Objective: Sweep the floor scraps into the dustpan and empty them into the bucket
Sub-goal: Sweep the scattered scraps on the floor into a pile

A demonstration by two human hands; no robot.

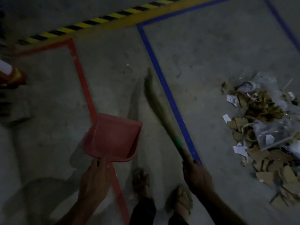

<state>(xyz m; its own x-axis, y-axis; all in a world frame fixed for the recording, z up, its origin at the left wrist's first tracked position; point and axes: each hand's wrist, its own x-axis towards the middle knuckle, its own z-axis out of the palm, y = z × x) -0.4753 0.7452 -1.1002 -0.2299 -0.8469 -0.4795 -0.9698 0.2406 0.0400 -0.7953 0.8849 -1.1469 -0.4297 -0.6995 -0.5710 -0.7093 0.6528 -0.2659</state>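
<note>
While left fingers (97, 166) clasp red plastic dustpan (113, 137), right fingers (193, 166) grasp broom (162, 111), torn cardboard scraps (266, 140).

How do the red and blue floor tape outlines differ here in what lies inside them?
The red tape outline marks the left bay, whose visible floor is bare concrete; the blue tape outline marks the right bay, which holds the pile of cardboard, paper and plastic scraps. The red plastic dustpan, in the left hand, hangs over the red line; the blurred broom, in the right hand, runs beside the blue line. Both outlines meet the yellow-black hazard stripe.
</note>
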